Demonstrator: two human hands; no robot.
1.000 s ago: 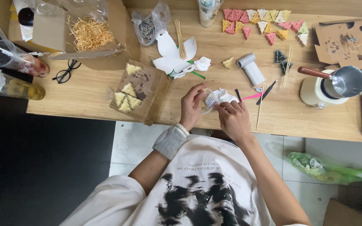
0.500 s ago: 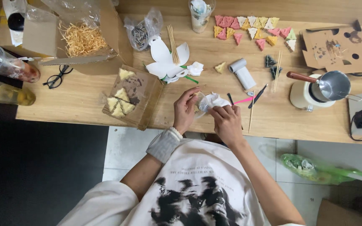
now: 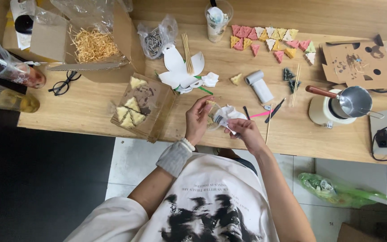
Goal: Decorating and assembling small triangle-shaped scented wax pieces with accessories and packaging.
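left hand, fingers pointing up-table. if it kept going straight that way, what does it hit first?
Probably the white paper cutouts. The left hand points up and slightly left from the small clear wrapper it pinches, with bare wooden table between. Height is unclear, so it might pass over.

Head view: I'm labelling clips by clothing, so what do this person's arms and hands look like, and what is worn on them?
Both hands are bare: no gloves, and no rings that I can make out. The left hand has a grey knitted wristband with a thin pale bracelet at its upper edge. The right hand has nothing at the wrist. Both forearms are uncovered; the loose sleeves of a white T-shirt with a black print end near the elbows.
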